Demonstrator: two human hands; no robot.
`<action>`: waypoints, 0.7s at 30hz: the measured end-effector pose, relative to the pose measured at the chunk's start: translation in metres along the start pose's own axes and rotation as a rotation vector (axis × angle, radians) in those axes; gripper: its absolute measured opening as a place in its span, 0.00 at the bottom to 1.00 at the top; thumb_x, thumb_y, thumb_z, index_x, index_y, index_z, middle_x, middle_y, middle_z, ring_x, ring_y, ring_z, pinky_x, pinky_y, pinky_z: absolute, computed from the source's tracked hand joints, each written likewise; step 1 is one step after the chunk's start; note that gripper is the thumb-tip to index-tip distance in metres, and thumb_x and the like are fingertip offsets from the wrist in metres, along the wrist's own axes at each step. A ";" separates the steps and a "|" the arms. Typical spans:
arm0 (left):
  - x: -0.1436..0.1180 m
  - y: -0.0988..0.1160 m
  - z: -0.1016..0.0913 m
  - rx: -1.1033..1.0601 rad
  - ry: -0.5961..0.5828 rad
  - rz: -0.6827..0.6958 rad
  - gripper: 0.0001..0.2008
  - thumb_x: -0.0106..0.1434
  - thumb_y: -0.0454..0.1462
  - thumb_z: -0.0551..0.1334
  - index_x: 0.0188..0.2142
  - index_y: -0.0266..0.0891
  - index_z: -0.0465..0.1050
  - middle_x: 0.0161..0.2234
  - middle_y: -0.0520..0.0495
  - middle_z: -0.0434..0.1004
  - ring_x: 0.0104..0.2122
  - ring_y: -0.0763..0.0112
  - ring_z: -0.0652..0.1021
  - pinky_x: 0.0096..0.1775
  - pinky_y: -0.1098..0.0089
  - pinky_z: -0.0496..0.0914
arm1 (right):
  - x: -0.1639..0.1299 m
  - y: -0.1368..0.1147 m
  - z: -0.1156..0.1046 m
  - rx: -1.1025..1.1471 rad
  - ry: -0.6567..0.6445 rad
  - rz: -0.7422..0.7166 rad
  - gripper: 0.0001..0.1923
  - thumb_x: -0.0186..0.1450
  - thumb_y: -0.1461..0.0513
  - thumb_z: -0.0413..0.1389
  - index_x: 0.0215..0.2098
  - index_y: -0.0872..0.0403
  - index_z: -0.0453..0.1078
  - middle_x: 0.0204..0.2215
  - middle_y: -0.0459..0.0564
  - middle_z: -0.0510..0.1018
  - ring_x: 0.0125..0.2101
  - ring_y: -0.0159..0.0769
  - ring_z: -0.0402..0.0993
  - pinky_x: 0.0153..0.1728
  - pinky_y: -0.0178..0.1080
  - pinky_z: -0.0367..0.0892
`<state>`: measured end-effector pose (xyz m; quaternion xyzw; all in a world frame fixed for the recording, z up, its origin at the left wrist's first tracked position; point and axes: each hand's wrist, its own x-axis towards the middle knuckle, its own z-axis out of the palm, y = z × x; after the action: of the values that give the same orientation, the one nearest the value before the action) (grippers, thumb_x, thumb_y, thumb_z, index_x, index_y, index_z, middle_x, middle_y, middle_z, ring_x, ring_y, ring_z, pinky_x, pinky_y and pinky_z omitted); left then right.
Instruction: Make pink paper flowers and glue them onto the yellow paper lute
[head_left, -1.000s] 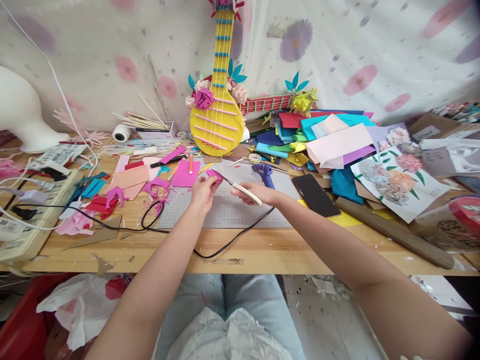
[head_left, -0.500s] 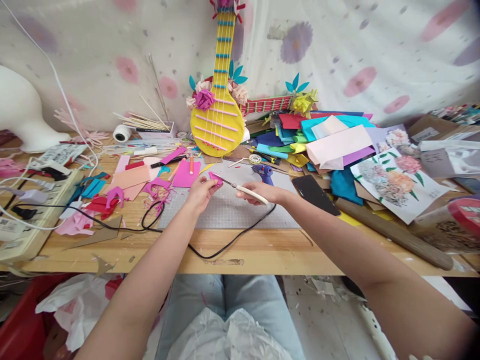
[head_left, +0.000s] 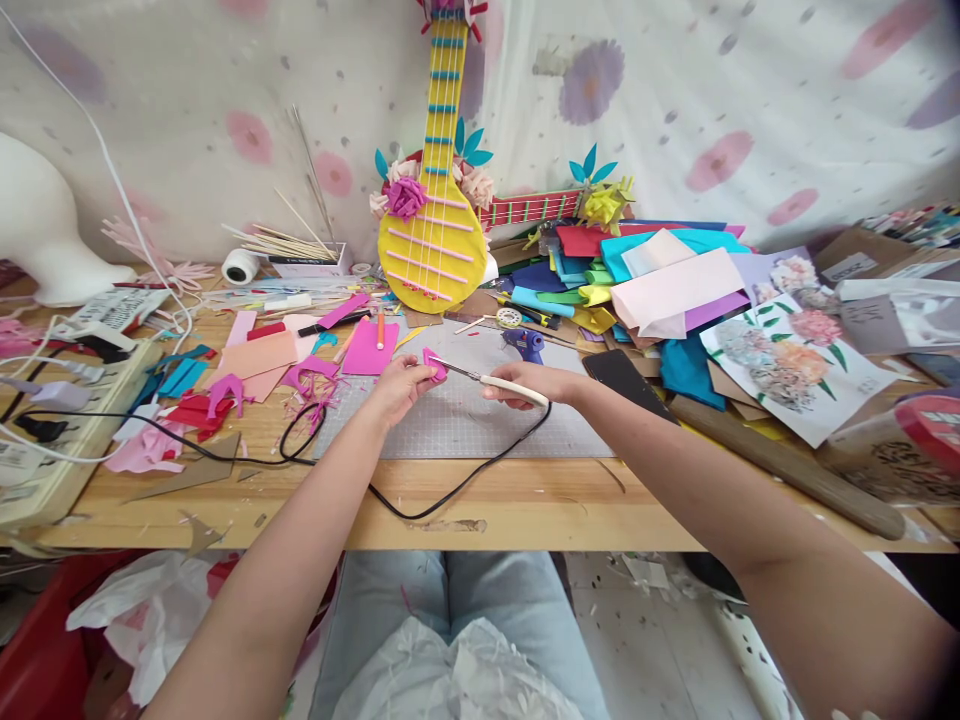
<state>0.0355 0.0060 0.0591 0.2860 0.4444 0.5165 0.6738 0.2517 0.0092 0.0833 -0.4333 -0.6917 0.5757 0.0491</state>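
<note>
Magenta piece is being pinched in the left hand, toward which the right hand is pointing gripped scissors.

A yellow stringed instrument stands on the table before a flower-patterned curtain; a black phone lies near a brown wooden rod.

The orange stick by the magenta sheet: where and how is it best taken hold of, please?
Probably at the middle of the orange stick, coming from above, with finger and thumb pinching its left and right sides. It is slender and points away from the person, its near end over the magenta sheet, and both long sides look free to reach.
</note>
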 end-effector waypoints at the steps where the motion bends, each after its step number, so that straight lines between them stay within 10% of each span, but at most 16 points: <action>1: 0.000 0.001 0.000 0.006 -0.012 -0.008 0.15 0.45 0.22 0.63 0.24 0.38 0.59 0.22 0.49 0.76 0.24 0.72 0.78 0.31 0.73 0.73 | 0.000 0.001 -0.001 -0.007 -0.003 -0.002 0.27 0.52 0.42 0.57 0.25 0.55 0.56 0.14 0.37 0.57 0.14 0.20 0.50 0.15 0.28 0.46; 21: 0.003 0.001 -0.015 0.127 -0.068 -0.127 0.18 0.43 0.21 0.66 0.26 0.38 0.61 0.22 0.45 0.77 0.25 0.67 0.78 0.33 0.66 0.74 | -0.001 -0.003 -0.007 -0.205 0.070 0.032 0.29 0.54 0.37 0.50 0.25 0.55 0.58 0.15 0.41 0.62 0.16 0.25 0.56 0.19 0.32 0.52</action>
<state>0.0214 0.0080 0.0525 0.3169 0.4705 0.4336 0.7002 0.2547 0.0144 0.0882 -0.4669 -0.7379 0.4869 0.0195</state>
